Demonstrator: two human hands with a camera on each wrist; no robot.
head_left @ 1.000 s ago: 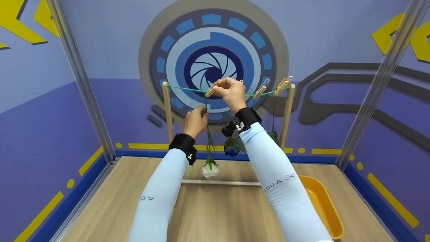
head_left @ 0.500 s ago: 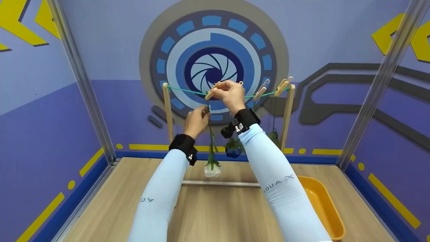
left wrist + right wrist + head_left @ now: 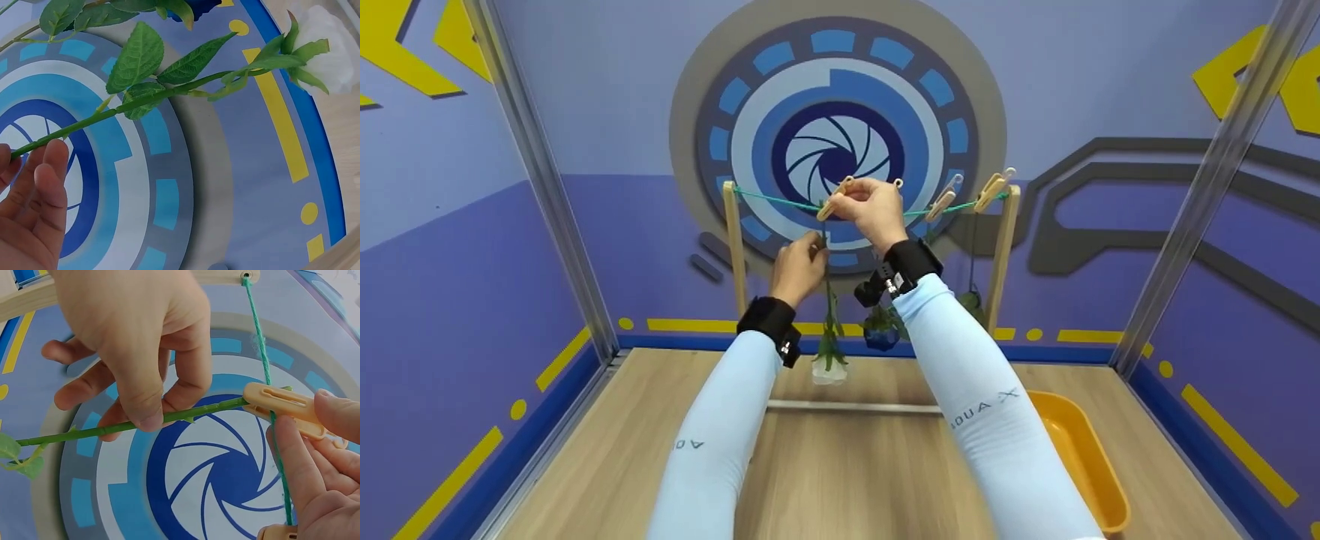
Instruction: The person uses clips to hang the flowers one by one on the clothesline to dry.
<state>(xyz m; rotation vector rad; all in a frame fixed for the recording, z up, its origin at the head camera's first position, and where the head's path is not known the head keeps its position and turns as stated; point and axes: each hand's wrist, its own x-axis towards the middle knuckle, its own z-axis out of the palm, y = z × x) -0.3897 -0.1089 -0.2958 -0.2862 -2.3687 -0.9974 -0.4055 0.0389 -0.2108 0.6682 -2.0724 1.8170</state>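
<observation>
A white rose [image 3: 829, 370] hangs head down by its green stem [image 3: 140, 101]. My left hand [image 3: 799, 268] pinches that stem between thumb and fingers, a little below its cut end. Above it, my right hand [image 3: 877, 214] grips a tan clothespin [image 3: 281, 402] by its handle end. The clothespin sits across a green string [image 3: 261, 349], and the stem's tip lies between its jaws. Behind the right forearm a dark blue flower [image 3: 881, 335] also hangs head down; its upper stem is hidden by the hand.
The string runs between a left wooden post [image 3: 733, 247] and a right wooden post [image 3: 1003, 259]. A pinkish clothespin [image 3: 941, 204] and a yellowish clothespin [image 3: 994, 191] clip it at right. An orange tray [image 3: 1072, 427] stands on the wooden table [image 3: 840, 480], partly behind the right forearm.
The left hand has shifted slightly to the right with the stem. The white rose has swayed a little and hangs slightly higher. The right hand stays on the clothespin.
</observation>
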